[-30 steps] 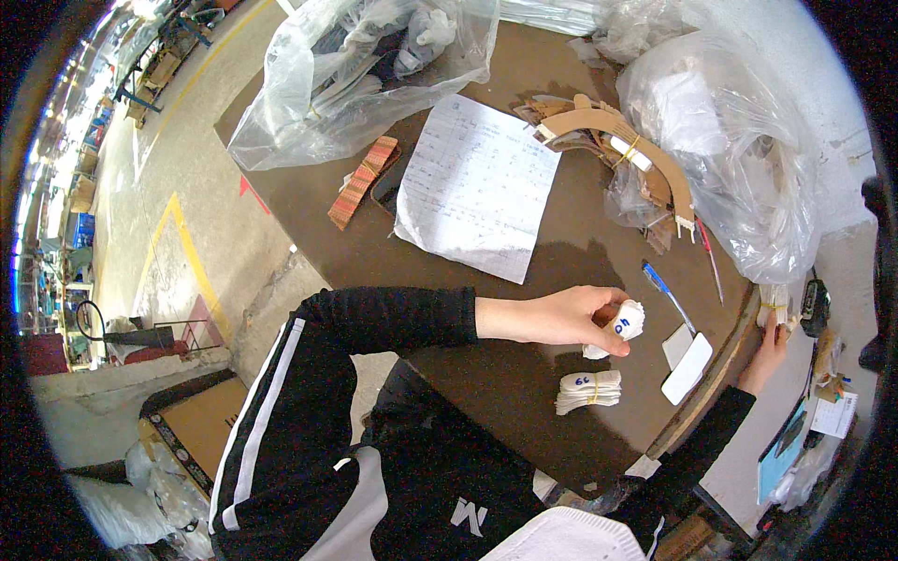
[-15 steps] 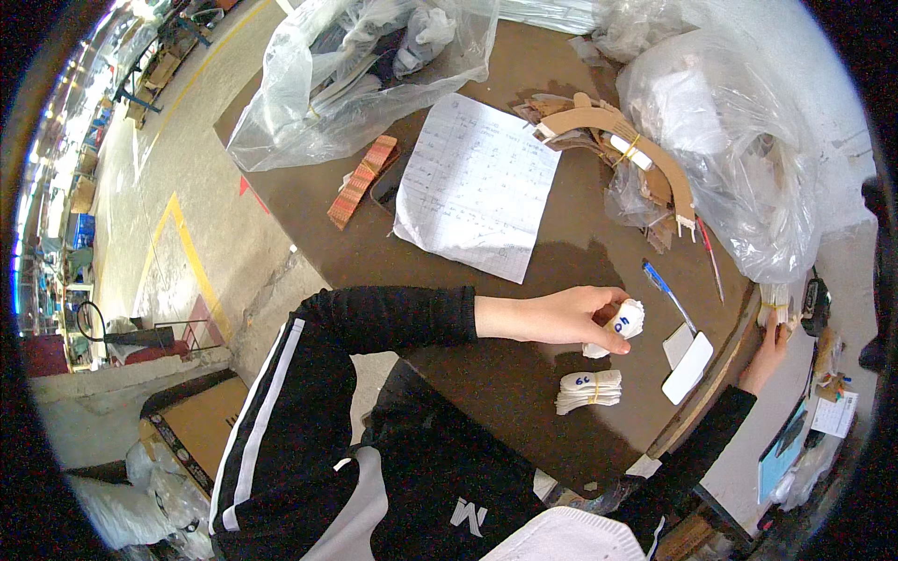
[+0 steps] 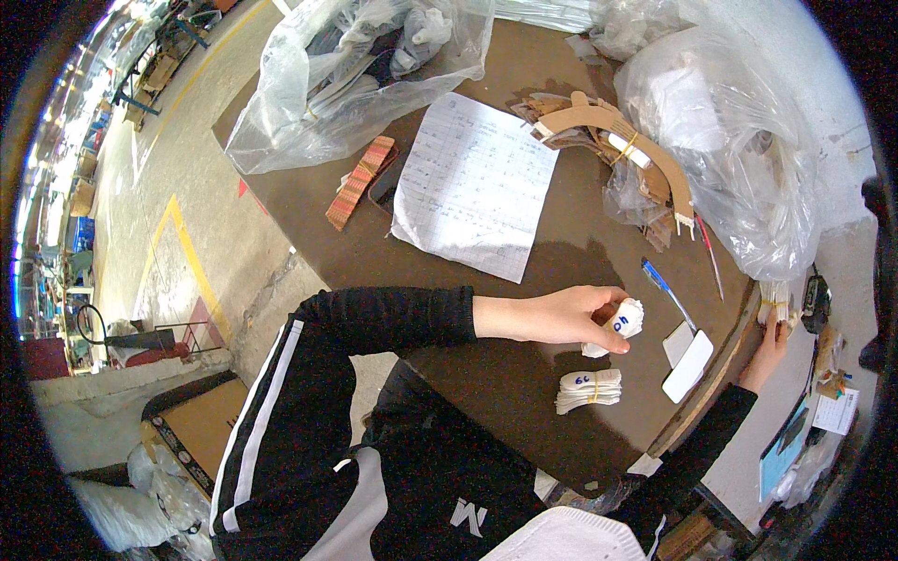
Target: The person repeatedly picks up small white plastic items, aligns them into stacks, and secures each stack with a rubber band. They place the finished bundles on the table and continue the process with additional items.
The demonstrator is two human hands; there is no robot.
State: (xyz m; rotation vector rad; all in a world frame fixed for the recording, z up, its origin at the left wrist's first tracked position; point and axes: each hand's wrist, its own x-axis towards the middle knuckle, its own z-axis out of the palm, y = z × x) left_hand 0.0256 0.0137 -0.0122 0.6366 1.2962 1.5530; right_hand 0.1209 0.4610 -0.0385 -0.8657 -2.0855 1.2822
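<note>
- White bundle (image 3: 627,320), one: marked in blue ink on its face; held tilted above the right-hand part of the brown table (image 3: 351,252); whether the table is touched by its lower end cannot be told.
- Left hand (image 3: 587,316), one: fingers and thumb closed around the white bundle, which is gripped from its left side.
- Right hand (image 3: 769,355), one: extended past the table's right edge, fingertips at a pale banded bundle (image 3: 774,297); whether the fingers are closed on it cannot be told.
- Second white bundle (image 3: 589,393), one: tied with a yellow band, marked in blue; laid on the table just below the left hand.
- White tags (image 3: 690,369), two: overlapped, placed between the two hands.
- Blue pen (image 3: 659,280), one: laid slantwise, its lower end at the tags.
- Handwritten sheet (image 3: 472,192), one: spread on the table, well apart from the second white bundle.
- Striped bundle (image 3: 358,185), one: banded, laid left of the sheet.
- Curved cardboard pieces (image 3: 650,154), a stack: banded, set right of the sheet.
- Clear plastic bags (image 3: 748,196), filled: placed along the far side.
</note>
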